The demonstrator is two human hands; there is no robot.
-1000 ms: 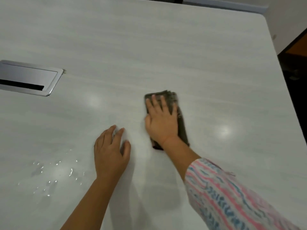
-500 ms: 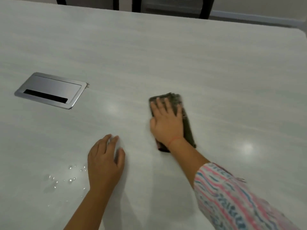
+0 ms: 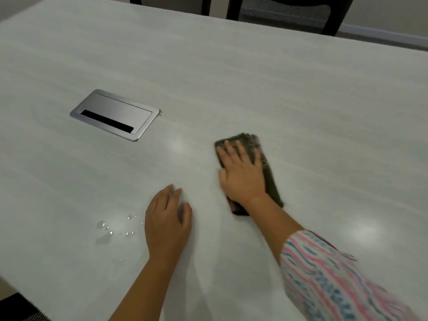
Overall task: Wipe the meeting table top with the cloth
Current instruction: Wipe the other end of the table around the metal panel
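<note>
A dark folded cloth (image 3: 268,167) lies flat on the pale grey meeting table (image 3: 254,84), right of centre. My right hand (image 3: 242,173) presses on it with straight spread fingers and covers most of its left side. My left hand (image 3: 166,218) rests palm down on the bare table to the left of the cloth, fingers loosely together, holding nothing. Water droplets (image 3: 115,228) sit on the table just left of my left hand.
A silver cable hatch (image 3: 114,114) with a black slot is set into the table at the left. Dark chairs (image 3: 284,12) stand behind the far edge. The near table edge runs across the lower left corner.
The view has swung left and up, so the hatch and droplets sit further right in frame. My right hand stays pressed on the cloth; my left hand stays flat on the table.
</note>
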